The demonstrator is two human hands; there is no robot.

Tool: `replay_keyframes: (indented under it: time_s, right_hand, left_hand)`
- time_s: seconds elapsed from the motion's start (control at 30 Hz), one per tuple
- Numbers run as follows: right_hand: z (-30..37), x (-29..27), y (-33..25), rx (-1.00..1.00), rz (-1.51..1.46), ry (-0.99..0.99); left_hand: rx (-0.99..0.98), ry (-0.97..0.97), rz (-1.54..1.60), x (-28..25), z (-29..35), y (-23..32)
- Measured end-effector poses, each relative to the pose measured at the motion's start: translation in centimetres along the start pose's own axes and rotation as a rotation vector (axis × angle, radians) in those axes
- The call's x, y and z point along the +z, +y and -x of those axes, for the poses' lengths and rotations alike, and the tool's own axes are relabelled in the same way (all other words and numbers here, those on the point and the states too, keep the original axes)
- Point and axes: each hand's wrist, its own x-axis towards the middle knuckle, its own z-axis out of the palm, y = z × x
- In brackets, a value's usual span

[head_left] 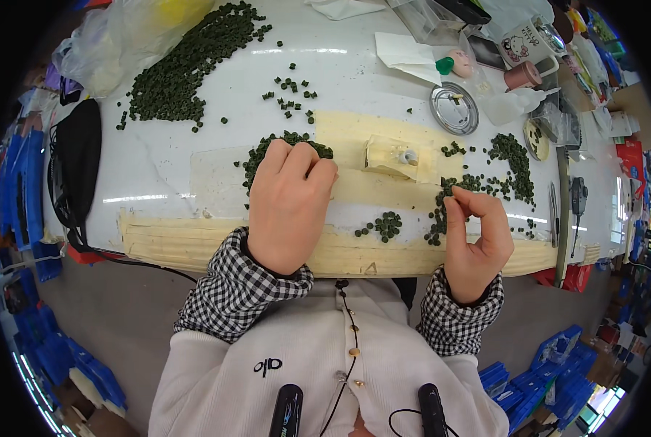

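Note:
My left hand (290,204) is closed, its fingers curled down at the edge of a pile of small dark green pieces (256,156). Its fingertips are hidden beneath the hand, so what they hold does not show. My right hand (482,240) pinches thumb against forefinger beside a second scatter of the same green pieces (436,229). Anything in that pinch is too small to make out. Between the hands a block wrapped in cream tape (384,158) sits on the table, with a small metal post (408,156) on it.
A large heap of green pieces (176,84) lies far left, beside a plastic bag (111,54) and a black pouch (76,164). To the right are a round metal tin (454,108), a squeeze bottle (511,108), a mug (526,45) and tweezers (555,215). Tape covers the table's front edge (172,237).

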Motion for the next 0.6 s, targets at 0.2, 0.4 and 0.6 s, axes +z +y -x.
replay_keyframes:
  time_s: [0.2,0.4,0.6]
  right_hand:
    - [0.8,1.0,-1.1,0.003,-0.107,-0.105]
    - [0.9,1.5,-1.6,-0.004,-0.280,-0.241]
    - [1.2,2.1,-2.1,0.403,-0.768,-0.316]
  left_hand:
    - [0.016,0.009,-0.037,0.0,-0.1,0.2]
    - [0.030,0.039,-0.066,0.6,0.0,0.0]
    - [-0.011,0.087,0.245,-1.9,0.4,0.7]
